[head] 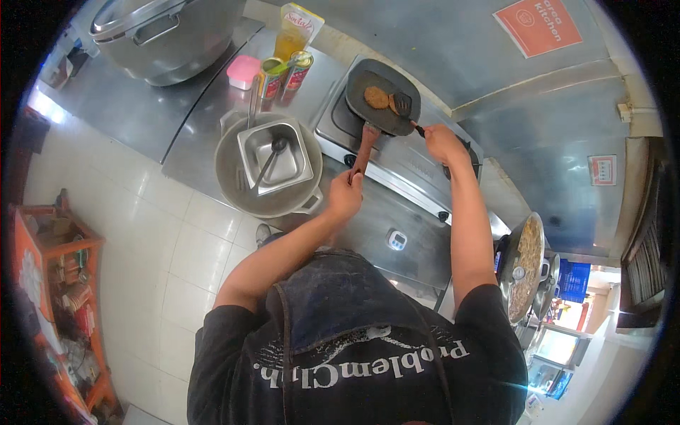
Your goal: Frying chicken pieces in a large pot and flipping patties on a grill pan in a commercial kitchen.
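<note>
My left hand (345, 194) grips the brown handle (366, 149) of a dark frying pan (357, 90), which sits over the left side of a steel gas stove (393, 162). In my right hand (447, 144) is a black slotted spatula (403, 105), its blade inside the pan. The blade touches or lies just over a browned piece of food (393, 104), partly hidden by it. A round browned patty (376, 98) lies to the left of that piece.
A large pot (222, 183) holding a steel pan (247, 159) and ladle (278, 145) stands left of the stove. Behind are opened cans (270, 79), a pink-lidded box (244, 69) and an oil pouch (295, 33). A timer (397, 240) lies on the counter; a food-filled pan (526, 271) stands right.
</note>
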`<move>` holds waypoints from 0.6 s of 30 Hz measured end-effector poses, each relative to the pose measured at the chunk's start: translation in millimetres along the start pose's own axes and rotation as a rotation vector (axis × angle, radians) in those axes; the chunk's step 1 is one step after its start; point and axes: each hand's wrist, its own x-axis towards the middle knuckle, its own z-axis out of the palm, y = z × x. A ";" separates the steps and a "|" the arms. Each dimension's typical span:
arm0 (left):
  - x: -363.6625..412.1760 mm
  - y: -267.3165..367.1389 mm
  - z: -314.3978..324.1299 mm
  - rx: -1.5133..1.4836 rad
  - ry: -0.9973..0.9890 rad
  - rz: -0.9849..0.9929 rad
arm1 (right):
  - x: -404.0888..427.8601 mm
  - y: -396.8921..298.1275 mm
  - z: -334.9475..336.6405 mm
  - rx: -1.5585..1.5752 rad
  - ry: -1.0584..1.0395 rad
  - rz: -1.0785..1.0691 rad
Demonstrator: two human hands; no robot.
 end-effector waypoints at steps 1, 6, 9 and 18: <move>2.8 -7.6 -2.1 -0.031 0.005 -0.007 | -3.6 -13.0 -5.7 0.036 0.005 0.014; 7.2 -13.7 0.1 -0.030 0.028 0.035 | -11.4 -27.7 -13.3 0.092 -0.077 0.140; 5.0 -9.0 3.4 0.024 0.063 -0.008 | -8.8 -13.1 -5.2 -0.129 0.102 -0.078; 1.8 -6.4 -5.1 -0.094 -0.001 -0.023 | 1.0 -33.5 -5.8 -0.016 -0.024 0.108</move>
